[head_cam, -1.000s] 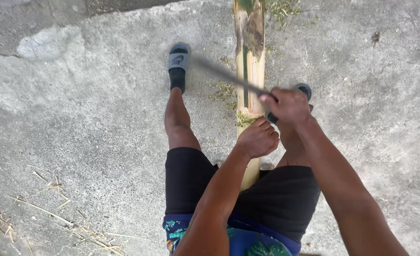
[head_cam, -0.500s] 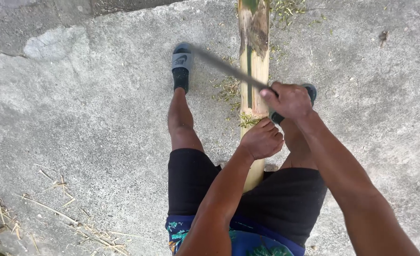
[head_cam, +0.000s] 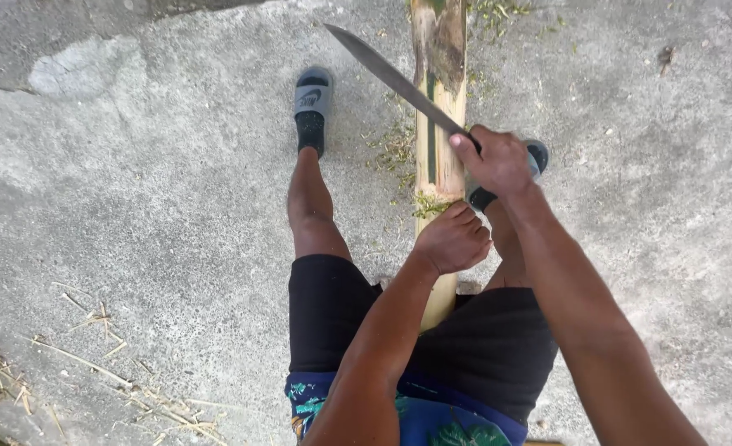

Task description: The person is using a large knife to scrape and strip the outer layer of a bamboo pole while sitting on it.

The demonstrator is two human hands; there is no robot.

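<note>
A long pale-yellow bamboo pole with patches of green skin (head_cam: 440, 124) is being held lengthwise between the legs, running away from the body over the grey concrete ground (head_cam: 135, 215).

Change noted: against the views half a second and one second ago, the long dark steel blade of the machete (head_cam: 390, 78) is now being carried higher and more steeply, its tip pointing up and to the left of the pole; before, it was lying flatter and lower across the pole. This is being read as a lift between shaving strokes, judged from the blade angle only.

Right hand (head_cam: 498, 161): being kept fully closed around the machete handle, just to the right of the pole. The handle itself is hidden inside the fist.

Left hand (head_cam: 455, 239): fingers are being curled tightly round the pole, below the right hand, bracing it.

Fine green shavings (head_cam: 395, 149) are being scattered just left of the pole. A grey slide sandal over a dark sock (head_cam: 312, 107) is being planted left of the pole; the other foot is largely hidden behind the right hand. Dry straw scraps (head_cam: 77, 363) are lying well apart from the pole, toward the lower left.
</note>
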